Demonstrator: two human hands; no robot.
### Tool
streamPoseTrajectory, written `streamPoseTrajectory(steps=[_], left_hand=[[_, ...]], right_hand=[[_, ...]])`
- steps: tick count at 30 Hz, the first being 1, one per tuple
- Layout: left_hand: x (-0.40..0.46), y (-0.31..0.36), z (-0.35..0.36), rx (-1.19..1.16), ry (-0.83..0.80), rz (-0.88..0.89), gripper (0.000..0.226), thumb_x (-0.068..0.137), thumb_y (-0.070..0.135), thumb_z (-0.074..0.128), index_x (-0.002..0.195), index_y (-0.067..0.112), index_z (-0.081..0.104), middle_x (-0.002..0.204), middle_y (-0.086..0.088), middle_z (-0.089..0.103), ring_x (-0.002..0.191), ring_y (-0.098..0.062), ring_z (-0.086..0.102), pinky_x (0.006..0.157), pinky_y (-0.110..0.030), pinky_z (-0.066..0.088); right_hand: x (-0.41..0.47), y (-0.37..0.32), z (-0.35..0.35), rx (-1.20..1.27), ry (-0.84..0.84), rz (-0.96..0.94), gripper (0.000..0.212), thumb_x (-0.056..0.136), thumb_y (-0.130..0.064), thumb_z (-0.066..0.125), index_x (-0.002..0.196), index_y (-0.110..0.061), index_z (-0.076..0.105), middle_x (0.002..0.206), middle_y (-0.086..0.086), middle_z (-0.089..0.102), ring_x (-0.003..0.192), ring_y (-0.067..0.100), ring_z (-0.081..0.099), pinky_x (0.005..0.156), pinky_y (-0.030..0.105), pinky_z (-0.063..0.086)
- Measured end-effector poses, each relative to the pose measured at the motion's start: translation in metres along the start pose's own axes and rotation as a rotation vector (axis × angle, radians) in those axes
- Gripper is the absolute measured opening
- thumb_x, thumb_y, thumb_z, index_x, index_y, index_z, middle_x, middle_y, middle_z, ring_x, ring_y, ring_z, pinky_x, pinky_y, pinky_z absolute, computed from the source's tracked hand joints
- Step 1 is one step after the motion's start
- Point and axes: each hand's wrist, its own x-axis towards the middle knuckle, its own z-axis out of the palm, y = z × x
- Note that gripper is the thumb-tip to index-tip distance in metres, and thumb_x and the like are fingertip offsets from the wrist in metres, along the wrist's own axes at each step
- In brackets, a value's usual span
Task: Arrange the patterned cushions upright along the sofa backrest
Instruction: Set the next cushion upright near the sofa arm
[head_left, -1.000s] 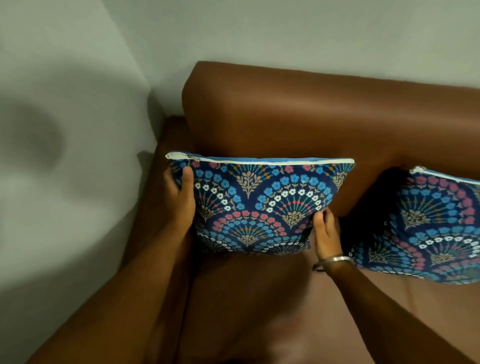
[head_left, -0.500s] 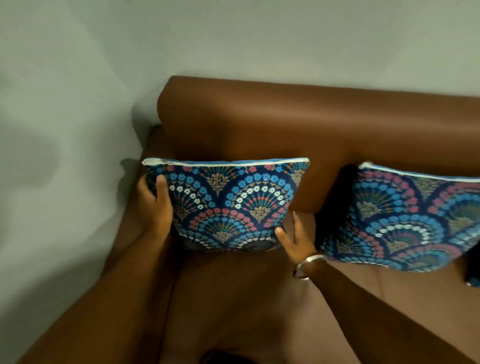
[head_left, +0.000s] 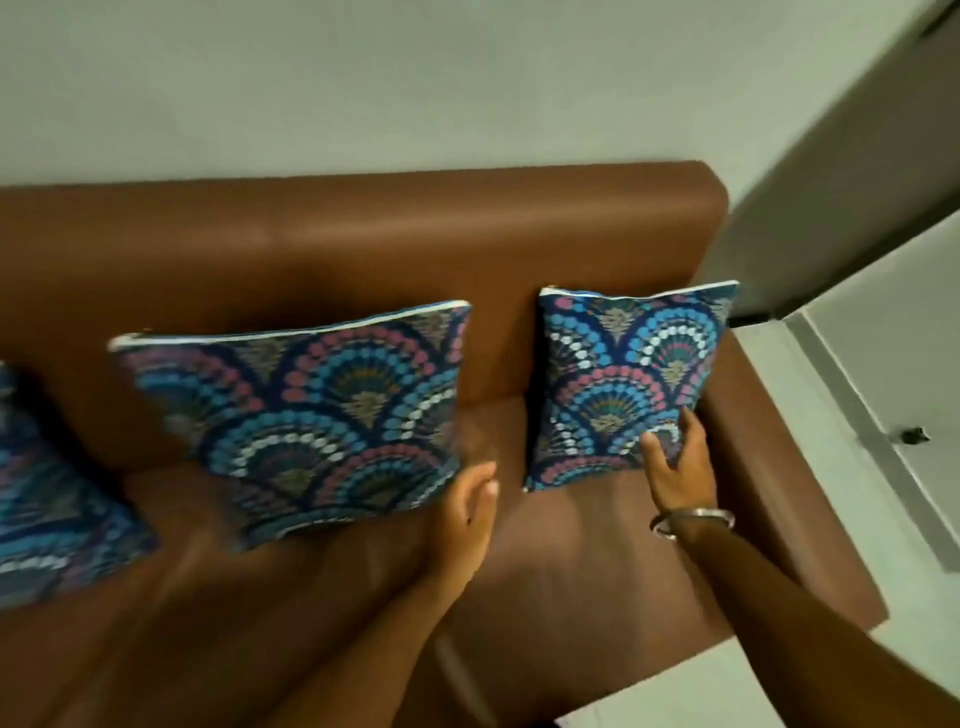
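The right hand's fingers (head_left: 691, 431) are spreading flat against the lower right corner of the right-end cushion (head_left: 623, 379), pressing rather than pinching, with a metal bangle (head_left: 693, 521) showing at the wrist. The left hand (head_left: 465, 512) is hovering just off the seat between that cushion and the middle cushion (head_left: 311, 415), fingers together and straight, holding nothing. A moment ago both hands were settling a cushion at the far left end of the brown sofa backrest (head_left: 363, 234); now they are working at its right end, so the left one looks done. A third cushion (head_left: 47, 499) is peeking in at the left edge, leaning on the backrest. The right-end cushion is standing upright but twisted, probably needing squaring.
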Motion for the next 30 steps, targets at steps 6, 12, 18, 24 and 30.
streamPoseTrajectory(steps=[6, 12, 18, 24, 30], left_hand=[[0.167, 0.05, 0.117, -0.14, -0.032, -0.245, 0.127, 0.055, 0.104, 0.033, 0.152, 0.023, 0.037, 0.154, -0.005, 0.047, 0.142, -0.031, 0.043, 0.117, -0.055, 0.032], [0.181, 0.057, 0.142, -0.416, -0.11, -0.338, 0.099, 0.07, 0.091, 0.026, 0.153, 0.038, 0.035, 0.161, -0.001, 0.039, 0.144, -0.031, 0.041, 0.112, -0.062, 0.035], [0.188, 0.032, 0.152, -0.44, 0.055, -0.105, 0.098, 0.068, 0.093, 0.043, 0.151, 0.04, 0.036, 0.152, 0.009, 0.051, 0.136, -0.017, 0.053, 0.109, -0.049, 0.045], [0.226, 0.021, 0.169, -0.39, 0.01, -0.212, 0.104, 0.062, 0.102, 0.032, 0.151, 0.048, 0.031, 0.155, 0.009, 0.047, 0.135, -0.019, 0.051, 0.112, -0.054, 0.042], [0.193, 0.056, 0.142, -0.316, -0.042, -0.116, 0.082, 0.088, 0.077, 0.036, 0.155, 0.029, 0.031, 0.151, 0.013, 0.041, 0.136, -0.012, 0.043, 0.111, -0.04, 0.039]], right_hand=[[0.171, 0.062, -0.033, 0.349, -0.061, 0.053, 0.084, 0.054, -0.082, 0.068, 0.122, -0.039, 0.043, 0.135, 0.007, 0.057, 0.12, 0.027, 0.059, 0.101, 0.056, 0.047], [0.209, 0.049, -0.025, 0.427, -0.078, 0.214, 0.116, 0.054, -0.094, 0.044, 0.143, -0.02, 0.035, 0.149, 0.01, 0.045, 0.132, 0.034, 0.046, 0.109, 0.055, 0.038], [0.204, 0.065, -0.014, 0.476, -0.006, -0.008, 0.063, 0.078, -0.076, 0.049, 0.127, -0.037, 0.047, 0.135, 0.0, 0.057, 0.123, 0.019, 0.055, 0.105, 0.046, 0.045], [0.2, 0.051, -0.018, 0.45, 0.055, 0.038, 0.105, 0.062, -0.091, 0.043, 0.14, -0.021, 0.037, 0.134, 0.004, 0.052, 0.121, 0.022, 0.052, 0.103, 0.042, 0.042], [0.168, 0.046, -0.023, 0.456, 0.033, 0.025, 0.058, 0.098, -0.046, 0.043, 0.149, -0.023, 0.03, 0.138, 0.0, 0.049, 0.125, 0.019, 0.048, 0.104, 0.037, 0.04]])
